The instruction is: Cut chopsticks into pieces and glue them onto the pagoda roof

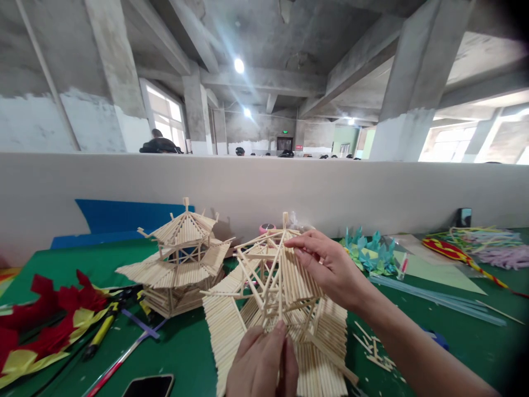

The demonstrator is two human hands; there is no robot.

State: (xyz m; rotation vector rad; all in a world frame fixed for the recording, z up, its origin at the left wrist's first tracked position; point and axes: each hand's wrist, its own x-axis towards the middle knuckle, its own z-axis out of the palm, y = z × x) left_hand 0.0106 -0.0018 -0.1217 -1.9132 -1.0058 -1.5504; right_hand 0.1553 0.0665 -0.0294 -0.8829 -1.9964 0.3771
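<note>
A partly roofed model pavilion of thin wooden sticks stands before me, with an open frame on the left of its upper roof and rows of sticks on the right. My left hand is at its front, fingers closed on the lower end of a thin wooden stick. That stick runs up toward the roof's peak. There my right hand pinches near the stick's upper end, thumb and forefinger beside the stick-covered roof panel. The exact contact under the fingertips is partly hidden.
Left stands another stick pavilion; nearby lie a yellow-black glue gun, red felt pieces and a phone. Right are cut stick bits, translucent glue sticks and a teal paper flower. A pale partition rises behind.
</note>
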